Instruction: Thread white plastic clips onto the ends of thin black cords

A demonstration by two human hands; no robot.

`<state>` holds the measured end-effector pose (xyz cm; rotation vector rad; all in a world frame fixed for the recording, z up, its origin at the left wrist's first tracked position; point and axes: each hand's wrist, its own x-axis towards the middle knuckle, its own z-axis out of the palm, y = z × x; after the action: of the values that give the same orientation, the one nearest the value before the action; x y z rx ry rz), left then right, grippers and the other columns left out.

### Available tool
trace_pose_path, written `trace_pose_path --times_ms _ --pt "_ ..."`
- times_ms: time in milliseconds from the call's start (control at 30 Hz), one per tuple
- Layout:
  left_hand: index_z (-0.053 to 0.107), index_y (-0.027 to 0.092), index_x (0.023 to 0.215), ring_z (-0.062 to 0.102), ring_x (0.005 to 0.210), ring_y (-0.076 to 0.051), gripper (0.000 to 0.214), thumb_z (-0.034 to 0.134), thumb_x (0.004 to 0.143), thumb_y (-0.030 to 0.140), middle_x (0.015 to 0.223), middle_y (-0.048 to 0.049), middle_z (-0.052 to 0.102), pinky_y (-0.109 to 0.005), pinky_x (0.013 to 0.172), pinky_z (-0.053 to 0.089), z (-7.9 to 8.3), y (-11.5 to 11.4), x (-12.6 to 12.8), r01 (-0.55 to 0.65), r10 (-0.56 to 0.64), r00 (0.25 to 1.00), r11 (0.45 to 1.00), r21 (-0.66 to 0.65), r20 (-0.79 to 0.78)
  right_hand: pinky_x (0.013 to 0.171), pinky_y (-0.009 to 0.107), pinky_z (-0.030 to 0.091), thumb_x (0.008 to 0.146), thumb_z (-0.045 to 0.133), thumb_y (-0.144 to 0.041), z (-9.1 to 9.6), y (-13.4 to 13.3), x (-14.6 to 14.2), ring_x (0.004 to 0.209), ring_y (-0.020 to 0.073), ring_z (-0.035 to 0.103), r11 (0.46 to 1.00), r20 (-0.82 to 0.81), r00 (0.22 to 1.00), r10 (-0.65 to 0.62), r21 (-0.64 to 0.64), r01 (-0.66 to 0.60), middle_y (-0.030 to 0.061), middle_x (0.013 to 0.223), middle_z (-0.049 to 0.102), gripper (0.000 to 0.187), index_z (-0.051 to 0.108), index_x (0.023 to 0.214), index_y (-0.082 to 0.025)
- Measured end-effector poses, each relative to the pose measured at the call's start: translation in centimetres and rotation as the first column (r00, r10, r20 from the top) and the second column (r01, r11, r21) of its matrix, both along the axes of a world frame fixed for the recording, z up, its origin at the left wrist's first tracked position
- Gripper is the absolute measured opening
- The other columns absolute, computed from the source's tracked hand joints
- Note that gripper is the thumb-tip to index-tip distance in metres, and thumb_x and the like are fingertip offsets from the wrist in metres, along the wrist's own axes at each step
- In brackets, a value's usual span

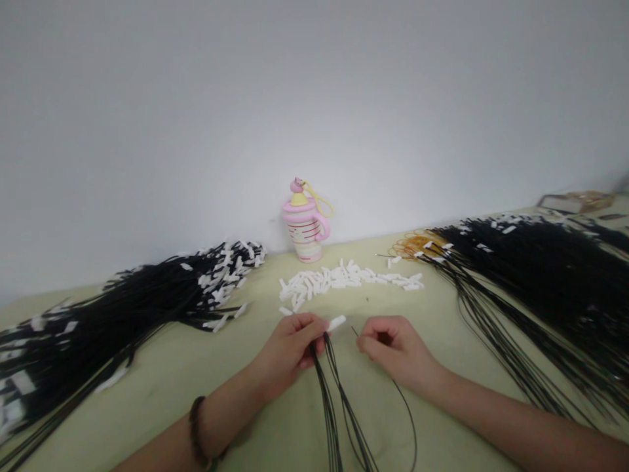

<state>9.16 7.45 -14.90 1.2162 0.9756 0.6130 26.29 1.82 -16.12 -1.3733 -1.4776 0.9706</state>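
My left hand (297,339) is closed on a bundle of thin black wires (334,400) that hang toward the near edge. A white plastic connector (337,322) sticks out from its fingertips, pointing right. Just to the right, my right hand (396,346) pinches a single black wire (411,416). The wire's short tip shows beyond the fingers, apart from the connector, and its length loops down below the hand. Past both hands lies a pile of small white connectors (339,278).
A large bundle of black wires with white connectors (162,295) lies at left. More black wires (535,282) spread at right, by orange-yellow cords (413,246). A pink toy-like mug (303,229) stands by the wall (314,98). A pale green surface (196,373) lies underneath.
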Motion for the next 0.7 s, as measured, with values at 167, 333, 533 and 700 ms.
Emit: trace_pose_path --times_ms 167,333,533,700 --pt "0.046 0.012 0.059 0.03 0.038 -0.002 0.026 0.055 0.071 0.034 0.049 0.0035 0.044 -0.014 0.035 0.016 -0.16 0.13 -0.06 0.012 -0.012 1.0 1.0 0.001 0.023 0.044 0.013 0.024 0.067 0.048 -0.02 -0.08 -0.13 -0.13 0.047 0.0023 0.032 0.999 0.008 0.999 0.035 0.011 -0.035 -0.003 0.049 0.038 0.017 0.048 0.054 -0.01" --pt "0.048 0.013 0.06 0.03 0.037 -0.002 0.026 0.055 0.071 0.036 0.048 0.004 0.044 -0.014 0.034 0.016 -0.31 0.09 -0.05 0.022 -0.022 1.0 0.999 0.031 -0.01 0.047 0.014 0.026 0.07 0.048 -0.023 -0.24 -0.1 -0.07 0.05 0.003 0.034 0.999 0.037 0.998 0.044 0.018 -0.045 -0.0019 0.052 0.041 0.019 0.05 0.057 -0.01" --pt "0.049 0.012 0.06 0.029 0.035 -0.001 0.025 0.053 0.072 0.034 0.046 0.0044 0.043 -0.014 0.034 0.016 -0.16 0.0 -0.12 0.038 -0.036 0.999 0.997 0.065 -0.035 0.047 0.014 0.026 0.071 0.047 -0.024 -0.46 -0.19 -0.05 0.05 0.0032 0.034 0.998 0.069 0.996 0.053 0.02 -0.054 -0.0021 0.052 0.041 0.019 0.049 0.057 -0.01" --pt "0.049 0.012 0.06 0.03 0.036 -0.002 0.025 0.052 0.073 0.033 0.045 0.0045 0.043 -0.014 0.034 0.017 0.07 -0.1 -0.1 0.052 -0.05 0.998 0.996 0.067 -0.042 0.048 0.014 0.028 0.071 0.046 -0.021 -0.33 -0.19 -0.14 0.05 0.0036 0.035 0.993 0.135 0.991 0.018 0.111 -0.034 -0.0019 0.053 0.042 0.018 0.05 0.057 -0.01"
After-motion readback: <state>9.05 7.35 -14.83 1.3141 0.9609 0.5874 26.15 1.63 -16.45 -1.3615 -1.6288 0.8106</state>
